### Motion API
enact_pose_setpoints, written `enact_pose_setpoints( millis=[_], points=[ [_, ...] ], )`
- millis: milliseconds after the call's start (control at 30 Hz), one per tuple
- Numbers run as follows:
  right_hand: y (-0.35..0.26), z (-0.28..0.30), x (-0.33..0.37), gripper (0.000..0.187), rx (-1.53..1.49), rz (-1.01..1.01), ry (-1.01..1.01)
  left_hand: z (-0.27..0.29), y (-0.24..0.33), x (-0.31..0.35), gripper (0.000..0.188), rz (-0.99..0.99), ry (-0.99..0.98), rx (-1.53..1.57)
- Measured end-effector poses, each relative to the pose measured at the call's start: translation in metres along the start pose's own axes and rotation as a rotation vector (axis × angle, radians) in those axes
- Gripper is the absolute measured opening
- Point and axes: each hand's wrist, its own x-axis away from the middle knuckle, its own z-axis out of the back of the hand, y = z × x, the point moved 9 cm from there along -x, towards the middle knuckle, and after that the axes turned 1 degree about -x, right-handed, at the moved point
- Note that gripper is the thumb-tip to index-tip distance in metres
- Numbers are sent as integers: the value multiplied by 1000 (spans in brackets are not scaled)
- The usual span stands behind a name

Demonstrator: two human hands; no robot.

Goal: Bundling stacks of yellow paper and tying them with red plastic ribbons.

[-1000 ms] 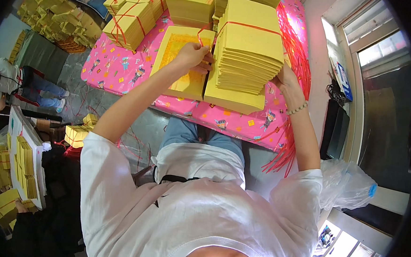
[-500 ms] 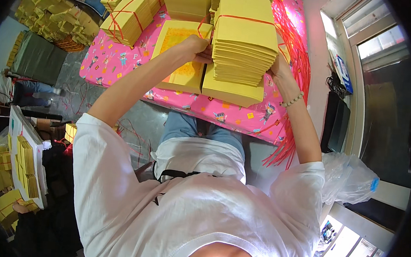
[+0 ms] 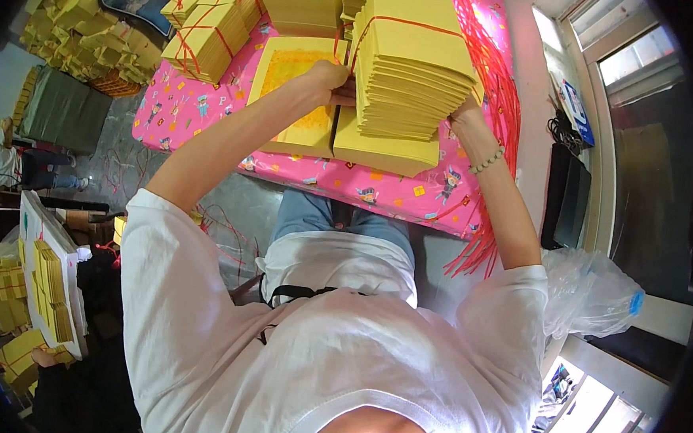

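A thick stack of yellow paper [image 3: 407, 69] with a red string [image 3: 418, 24] across its top is held between my two hands, tilted above another yellow stack [image 3: 386, 154]. My left hand [image 3: 329, 80] grips its left side, fingertips partly hidden and close to a hanging bit of red string. At the lower right edge, my right hand [image 3: 468, 117] is closed, with its fingers hidden behind the sheets. Under my left forearm lies a yellow stack with an orange printed face [image 3: 284, 63].
Bound yellow bundles [image 3: 206, 41] sit on the pink patterned table cover [image 3: 182, 115]. Long red strings [image 3: 500, 107] hang off its right side. A clear plastic bag [image 3: 591, 299] is near my right elbow. Two other people, one a seated person [image 3: 5, 156], are at the left.
The view has shifted slightly. The held stack has turned a little and its top leans farther away; both hands keep their places on it. The person at far left has raised an arm.
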Motion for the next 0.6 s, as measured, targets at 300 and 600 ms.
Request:
enact_pose_setpoints(
  millis=[300, 600],
  points=[
    [-10, -21, 32, 29, -76, -20, -149, -27, 4, 19, 22, 75, -123, 259],
    [-48, -60, 38, 30, -130, 3, -323, -9, 60, 42, 21, -311, -226, 284]
  ],
)
